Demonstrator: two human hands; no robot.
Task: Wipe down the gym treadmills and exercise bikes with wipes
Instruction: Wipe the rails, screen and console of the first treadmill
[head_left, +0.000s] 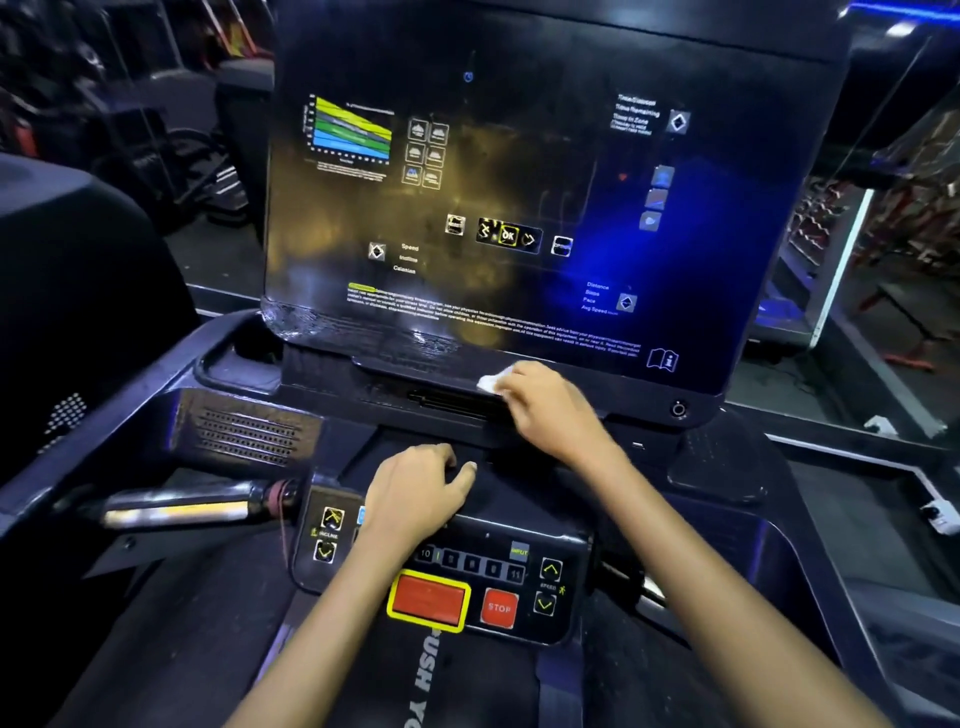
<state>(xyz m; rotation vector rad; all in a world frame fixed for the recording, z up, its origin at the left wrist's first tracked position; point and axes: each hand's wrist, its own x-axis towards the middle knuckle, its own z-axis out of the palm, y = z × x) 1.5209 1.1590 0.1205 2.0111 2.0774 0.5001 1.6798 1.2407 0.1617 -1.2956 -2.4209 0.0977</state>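
Head view, looking down at a treadmill console. White wipe (492, 381), crumpled and soft-looking, sits under the right hand (540, 402) on the narrow ledge (415, 375) just below the big display panel (498, 197); fingers (511, 378) curl over the wipe and press it to the ledge, only its left edge showing. Left hand (415, 493) rests flat on the dark pad above the keypad, fingers relaxed and holding nothing, apparently bracing. Display panel is glossy black, slightly curved at the corners, with printed icons, a coloured chart and an OK key; wet-looking streaks and smears show along its lower left edge and near the ledge, so I judge the panel's lower part has had a pass, while the yellow haze across the middle could be reflection or grime, cannot tell which. Below, the keypad block (441, 566) is matte black plastic with a red STOP button (498, 607) and a larger red pad framed in yellow (429, 599); no wetness visible there, so likely not yet wiped. Perforated speaker grille (244, 434) at left and a shiny grip bar (176, 512) also look dry. Judgement: early in the task, one console partly done, handles, keypad and other machines left.
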